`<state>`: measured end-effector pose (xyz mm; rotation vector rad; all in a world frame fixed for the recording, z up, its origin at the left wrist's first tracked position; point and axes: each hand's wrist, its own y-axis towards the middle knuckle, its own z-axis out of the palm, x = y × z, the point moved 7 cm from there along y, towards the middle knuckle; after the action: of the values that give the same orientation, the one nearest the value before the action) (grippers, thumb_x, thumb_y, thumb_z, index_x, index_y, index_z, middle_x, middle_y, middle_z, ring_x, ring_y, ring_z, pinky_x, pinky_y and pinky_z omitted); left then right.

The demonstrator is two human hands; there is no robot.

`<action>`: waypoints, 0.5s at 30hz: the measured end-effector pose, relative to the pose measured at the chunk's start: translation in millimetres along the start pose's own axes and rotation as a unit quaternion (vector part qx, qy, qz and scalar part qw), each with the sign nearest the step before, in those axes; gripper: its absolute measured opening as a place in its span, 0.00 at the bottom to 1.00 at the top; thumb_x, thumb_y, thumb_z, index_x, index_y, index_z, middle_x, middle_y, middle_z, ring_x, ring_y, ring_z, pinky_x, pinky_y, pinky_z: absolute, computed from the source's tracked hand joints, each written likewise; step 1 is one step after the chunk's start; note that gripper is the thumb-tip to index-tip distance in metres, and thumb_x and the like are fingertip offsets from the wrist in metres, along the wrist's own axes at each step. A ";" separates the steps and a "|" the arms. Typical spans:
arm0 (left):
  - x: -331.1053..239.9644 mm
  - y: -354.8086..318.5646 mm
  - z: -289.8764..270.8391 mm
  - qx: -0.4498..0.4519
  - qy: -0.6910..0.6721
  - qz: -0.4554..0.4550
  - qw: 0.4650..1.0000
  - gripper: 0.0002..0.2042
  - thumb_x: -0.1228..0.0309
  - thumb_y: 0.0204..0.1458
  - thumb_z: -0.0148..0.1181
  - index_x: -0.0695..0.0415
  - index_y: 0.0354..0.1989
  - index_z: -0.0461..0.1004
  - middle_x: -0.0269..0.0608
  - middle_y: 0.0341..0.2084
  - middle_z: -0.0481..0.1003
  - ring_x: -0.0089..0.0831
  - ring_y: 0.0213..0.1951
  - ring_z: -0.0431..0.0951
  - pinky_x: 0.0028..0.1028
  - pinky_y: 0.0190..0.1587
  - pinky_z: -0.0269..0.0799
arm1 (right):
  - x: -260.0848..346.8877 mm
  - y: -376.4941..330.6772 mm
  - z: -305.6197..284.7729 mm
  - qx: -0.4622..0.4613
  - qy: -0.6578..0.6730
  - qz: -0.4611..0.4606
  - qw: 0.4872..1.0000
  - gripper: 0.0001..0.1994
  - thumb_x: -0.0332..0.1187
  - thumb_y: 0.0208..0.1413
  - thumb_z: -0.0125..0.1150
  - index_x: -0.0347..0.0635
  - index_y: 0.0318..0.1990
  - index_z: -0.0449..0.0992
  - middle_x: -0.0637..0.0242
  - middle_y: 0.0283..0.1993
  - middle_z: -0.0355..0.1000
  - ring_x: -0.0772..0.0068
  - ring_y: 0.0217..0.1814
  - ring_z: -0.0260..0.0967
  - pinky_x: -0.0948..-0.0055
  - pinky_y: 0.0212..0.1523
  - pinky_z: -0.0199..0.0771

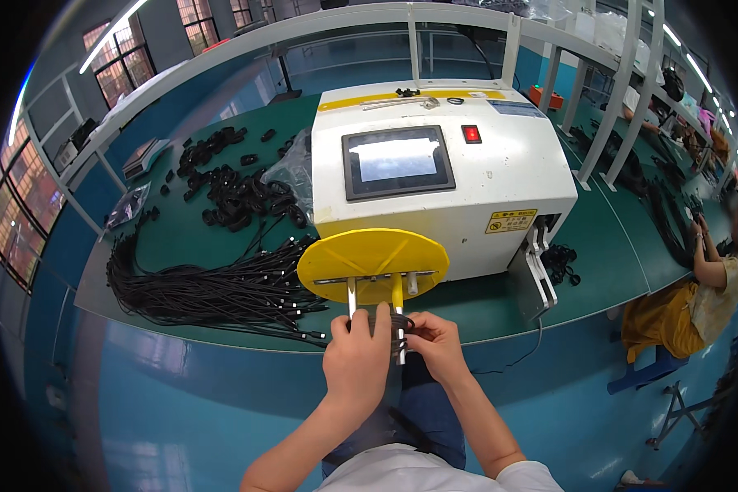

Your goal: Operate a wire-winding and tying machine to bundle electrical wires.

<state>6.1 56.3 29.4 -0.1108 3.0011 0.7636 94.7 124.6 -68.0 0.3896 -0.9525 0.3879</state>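
A yellow disc (361, 246) with two posts pointing toward me sits on the front of a white winding machine (484, 197). Black cable (403, 322) is wound around the posts. My left hand (357, 359) is closed around the left side of this coil, its fingers up by the posts. On the other side my right hand (436, 343) pinches the cable beside the right post (401, 354). The fingers hide much of the coil, and I cannot see where the cable's ends lie.
Left of the machine lies a long bundle of black cables (197, 291) with pale connectors. Behind it are many small coiled black cables (238, 193) on the green table (291, 111). A metal bracket (535, 279) juts out at right. Farther right a co-worker (713, 279) handles cables.
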 end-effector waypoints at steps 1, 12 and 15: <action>0.6 -0.9 1.0 0.008 -0.003 -0.011 1.000 0.28 0.76 0.30 0.67 0.56 0.47 0.69 0.41 0.36 0.70 0.40 0.37 0.71 0.32 0.31 0.74 | 0.3 -1.0 0.7 0.014 -0.007 0.005 1.000 0.08 0.16 0.50 0.57 0.33 0.38 0.75 0.63 0.36 0.73 0.74 0.34 0.72 0.75 0.33 0.76; -1.2 -19.1 -7.8 0.059 -0.031 -0.005 0.998 0.27 0.75 0.30 0.67 0.54 0.45 0.69 0.40 0.28 0.66 0.39 0.32 0.71 0.34 0.27 0.71 | 27.7 -27.9 15.2 0.012 -0.164 -0.021 0.986 0.10 0.12 0.42 0.58 0.29 0.35 0.75 0.58 0.36 0.74 0.70 0.36 0.75 0.74 0.37 0.78; -3.3 -32.8 -16.0 0.102 -0.063 -0.017 0.993 0.26 0.75 0.31 0.68 0.54 0.45 0.68 0.40 0.28 0.66 0.39 0.33 0.72 0.33 0.28 0.72 | 47.4 -42.0 24.9 0.033 -0.262 -0.057 0.963 0.10 0.13 0.41 0.60 0.28 0.34 0.76 0.58 0.36 0.74 0.71 0.34 0.75 0.77 0.34 0.77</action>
<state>11.6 20.1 27.9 -0.1002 2.9262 0.4386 122.2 83.3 -21.4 0.6226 -1.4273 0.2127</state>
